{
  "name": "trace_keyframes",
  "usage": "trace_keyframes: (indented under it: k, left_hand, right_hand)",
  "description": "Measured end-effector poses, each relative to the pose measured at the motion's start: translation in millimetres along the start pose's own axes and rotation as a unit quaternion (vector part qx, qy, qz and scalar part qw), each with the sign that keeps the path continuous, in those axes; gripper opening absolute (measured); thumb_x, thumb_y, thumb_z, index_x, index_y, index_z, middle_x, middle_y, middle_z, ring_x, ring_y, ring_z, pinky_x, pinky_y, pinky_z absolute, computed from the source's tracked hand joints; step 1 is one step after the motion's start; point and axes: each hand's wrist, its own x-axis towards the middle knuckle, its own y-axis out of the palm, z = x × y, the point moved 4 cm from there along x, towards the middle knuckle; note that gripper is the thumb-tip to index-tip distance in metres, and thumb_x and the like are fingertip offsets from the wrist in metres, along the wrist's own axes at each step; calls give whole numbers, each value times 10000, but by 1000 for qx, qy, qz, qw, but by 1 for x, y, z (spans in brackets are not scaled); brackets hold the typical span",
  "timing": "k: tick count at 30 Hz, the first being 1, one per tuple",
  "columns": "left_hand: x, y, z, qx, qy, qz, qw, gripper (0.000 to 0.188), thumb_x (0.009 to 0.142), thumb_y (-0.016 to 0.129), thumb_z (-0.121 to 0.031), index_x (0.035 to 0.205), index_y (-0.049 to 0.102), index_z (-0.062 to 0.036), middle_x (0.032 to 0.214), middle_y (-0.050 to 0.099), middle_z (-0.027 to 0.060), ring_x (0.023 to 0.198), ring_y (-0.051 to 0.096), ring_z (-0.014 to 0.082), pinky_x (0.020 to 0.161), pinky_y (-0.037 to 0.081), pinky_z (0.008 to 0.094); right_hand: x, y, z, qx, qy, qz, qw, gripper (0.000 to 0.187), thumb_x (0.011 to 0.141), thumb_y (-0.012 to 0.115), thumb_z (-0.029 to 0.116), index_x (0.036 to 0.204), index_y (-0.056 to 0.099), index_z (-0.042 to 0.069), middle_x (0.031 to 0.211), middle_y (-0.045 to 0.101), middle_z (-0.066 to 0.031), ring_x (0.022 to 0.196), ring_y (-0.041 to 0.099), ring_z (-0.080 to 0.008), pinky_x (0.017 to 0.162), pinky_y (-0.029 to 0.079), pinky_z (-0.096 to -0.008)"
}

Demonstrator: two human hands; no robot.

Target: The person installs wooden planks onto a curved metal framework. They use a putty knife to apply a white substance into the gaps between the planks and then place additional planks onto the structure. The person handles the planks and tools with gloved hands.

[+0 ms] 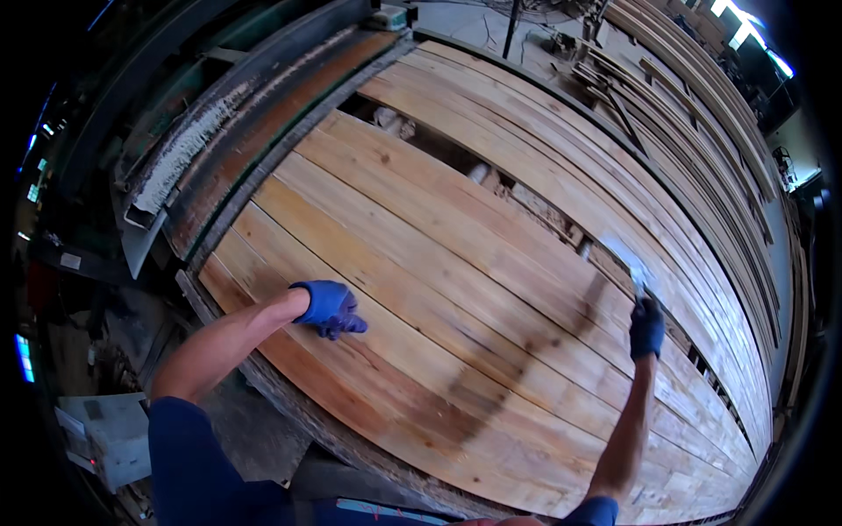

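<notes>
One pale grey box [107, 434] with a small red light sits at the lower left, and above it a long metal channel [285, 118], rust-brown and patched with white, borders the work. Next comes the left hand [330, 309], in a blue glove, over the nearer planks [412, 210]; its fingers [353, 323] are loosely bent and slightly apart. These planks lie side by side, and a long dark gap [447, 158] splits their layer lengthwise. A shadow [500, 377] crosses the boards between the hands. Farther right, the right hand [647, 329], gloved in dark blue, has its fingers closed around a pale tool [638, 279], perhaps a brush or scraper, blurred by glare, near the gap. Long timber strips [702, 149] lie beyond, at the upper right.
</notes>
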Motion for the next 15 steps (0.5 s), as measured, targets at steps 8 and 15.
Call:
trace_keyframes:
  k: [8,15]
  left_hand:
    - [74,-302,44,38,193,-595,779,421,865,631,-464,1002,662,-68,965,679,220,894,652,389,771,515,450]
    - [199,-444,68,45,135,-564,814,559,867,612,-499,1087,638,14,941,685,207,877,660,332,783,501,423]
  right_hand:
    - [-94,-31,57,315,272,-11,909,213,970,553,151,1146,641,70,753,625,-32,415,424,-50,363,323,-217]
    - [-168,-74,96,327,375,-45,866,294,897,605,26,1188,619,67,815,642,-1,479,396,-26,419,309,-202]
